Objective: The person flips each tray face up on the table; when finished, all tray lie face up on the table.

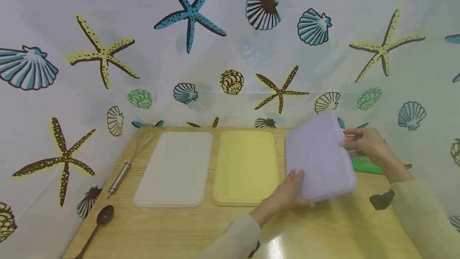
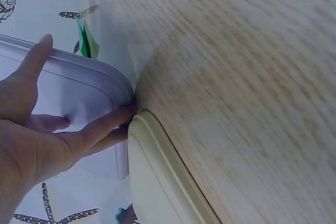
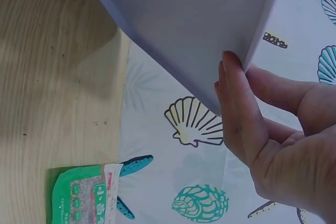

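Observation:
A pale purple rectangular tray (image 1: 320,159) is tilted up at the right of the table, its right side raised. My right hand (image 1: 368,145) pinches the raised right edge between thumb and fingers. In the right wrist view, the purple tray's (image 3: 194,19) hollow underside shows above the right hand (image 3: 283,129). At the lower left corner my left hand (image 1: 287,193) holds the tray, thumb along the near edge and fingers by the left edge. Left wrist view: those fingers (image 2: 105,128) reach close to the corner of a yellow tray (image 2: 157,182), which lies flat.
A white tray (image 1: 174,169) lies flat left of the yellow one. Farther left are a whisk (image 1: 122,175) and a dark brown spoon (image 1: 104,216). A green packet (image 3: 79,195) lies behind the purple tray. A patterned curtain (image 1: 223,55) hangs around the wooden table (image 1: 172,231).

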`<action>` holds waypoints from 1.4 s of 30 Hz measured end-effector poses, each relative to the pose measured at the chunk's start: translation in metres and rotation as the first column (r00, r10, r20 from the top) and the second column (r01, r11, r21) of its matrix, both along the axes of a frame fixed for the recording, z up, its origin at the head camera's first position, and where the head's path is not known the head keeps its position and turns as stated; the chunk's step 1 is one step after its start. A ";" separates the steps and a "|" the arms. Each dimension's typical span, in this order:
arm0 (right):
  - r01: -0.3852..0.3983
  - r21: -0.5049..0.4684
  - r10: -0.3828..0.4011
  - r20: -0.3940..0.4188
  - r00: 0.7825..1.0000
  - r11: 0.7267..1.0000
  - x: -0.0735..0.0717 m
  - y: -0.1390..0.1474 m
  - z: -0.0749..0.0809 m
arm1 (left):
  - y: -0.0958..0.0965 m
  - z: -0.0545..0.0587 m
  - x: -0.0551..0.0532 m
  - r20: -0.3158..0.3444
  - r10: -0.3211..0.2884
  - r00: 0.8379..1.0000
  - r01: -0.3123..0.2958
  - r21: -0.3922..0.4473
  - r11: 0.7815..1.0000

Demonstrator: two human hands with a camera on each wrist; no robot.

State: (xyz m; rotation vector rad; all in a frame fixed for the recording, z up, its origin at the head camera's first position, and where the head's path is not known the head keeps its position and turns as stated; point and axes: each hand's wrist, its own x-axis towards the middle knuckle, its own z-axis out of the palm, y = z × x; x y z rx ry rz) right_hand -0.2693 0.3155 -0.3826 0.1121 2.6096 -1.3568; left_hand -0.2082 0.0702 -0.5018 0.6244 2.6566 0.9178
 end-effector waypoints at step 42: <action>-0.100 -0.259 0.126 0.086 0.988 0.961 -0.010 -0.069 0.041 | 0.000 0.081 0.033 0.163 0.061 0.985 -0.133 0.475 0.870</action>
